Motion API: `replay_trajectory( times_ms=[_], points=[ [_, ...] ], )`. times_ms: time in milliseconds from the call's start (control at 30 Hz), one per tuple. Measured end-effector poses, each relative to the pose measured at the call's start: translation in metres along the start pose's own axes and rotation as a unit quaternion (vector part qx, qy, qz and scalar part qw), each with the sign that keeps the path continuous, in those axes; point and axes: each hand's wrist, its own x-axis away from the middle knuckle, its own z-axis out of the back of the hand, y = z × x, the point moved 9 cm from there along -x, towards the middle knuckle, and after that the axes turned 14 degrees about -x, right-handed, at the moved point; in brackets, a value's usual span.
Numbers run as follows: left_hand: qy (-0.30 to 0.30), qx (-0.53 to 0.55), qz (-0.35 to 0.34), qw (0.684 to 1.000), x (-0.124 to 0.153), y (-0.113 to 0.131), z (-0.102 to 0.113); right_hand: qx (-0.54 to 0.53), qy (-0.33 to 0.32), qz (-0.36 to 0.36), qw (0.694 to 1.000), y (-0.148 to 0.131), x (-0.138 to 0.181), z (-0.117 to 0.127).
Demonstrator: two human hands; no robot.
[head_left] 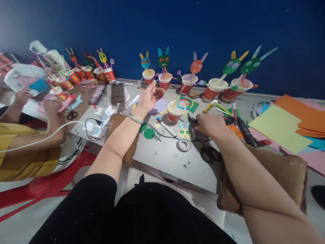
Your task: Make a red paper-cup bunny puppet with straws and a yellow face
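Note:
My left hand (pixel 149 97) hovers above the grey table (pixel 165 159), thumb up and fingers loosely spread, with nothing visible in it. A lilac paper piece (pixel 159 105) lies just beyond it, and a jade bangle sits on that wrist. My right hand (pixel 210 124) is curled palm-down over black scissors (pixel 207 150); their blades poke out to the left of my fingers and the handles point toward me. Between my hands stand a red paper cup with straws (pixel 175 112), a paper rabbit face (pixel 184 133) and a tape roll (pixel 183 144).
Paper-cup rabbit figures (pixel 195 73) line the blue wall. Coloured paper sheets (pixel 279 127) lie at the right, with markers (pixel 243 130) and a glue stick (pixel 210 106) nearby. Brown cushions (pixel 276 173) pad the table edge. A person in yellow (pixel 27 152) works at the left, beside other scissors (pixel 71 114).

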Motion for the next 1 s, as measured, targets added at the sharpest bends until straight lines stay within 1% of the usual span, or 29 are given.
replay_trajectory(
  times_ms=[167,333,400,467,533,600,667,767,867,933,1000],
  points=[
    [0.014,0.016,0.005,1.0,0.0,-0.004,0.002,-0.001,0.002,0.002,1.0,0.0,0.0,0.0],
    [0.051,0.032,0.036,0.998,-0.003,-0.013,0.007,-0.002,-0.001,0.004,1.0,-0.001,0.001,0.0],
    [0.064,0.023,0.031,0.997,-0.004,-0.014,0.007,-0.001,-0.003,0.002,1.0,-0.002,0.002,0.001],
    [0.079,0.003,0.005,0.997,-0.004,-0.012,0.006,0.0,-0.005,0.001,1.0,-0.002,0.003,0.001],
    [0.102,-0.017,-0.042,0.994,-0.002,-0.004,0.007,0.002,-0.004,0.003,1.0,-0.003,0.004,0.002],
    [0.124,-0.032,-0.101,0.987,0.003,0.008,0.008,0.004,-0.003,0.005,1.0,-0.004,0.004,0.002],
    [0.133,-0.05,-0.156,0.978,0.012,0.023,0.006,0.006,-0.002,0.007,1.0,-0.005,0.003,0.003],
    [0.118,-0.087,-0.218,0.965,0.031,0.046,-0.006,0.009,0.0,0.011,1.0,-0.006,0.003,0.003],
    [0.075,-0.132,-0.273,0.95,0.059,0.067,-0.027,0.009,0.001,0.018,1.0,-0.007,0.003,0.003],
    [0.027,-0.16,-0.3,0.94,0.084,0.076,-0.042,0.001,0.005,0.026,1.0,-0.008,0.003,0.003],
    [-0.049,-0.19,-0.333,0.922,0.116,0.081,-0.058,-0.01,0.014,0.034,0.999,-0.009,0.004,0.005]
  ],
)
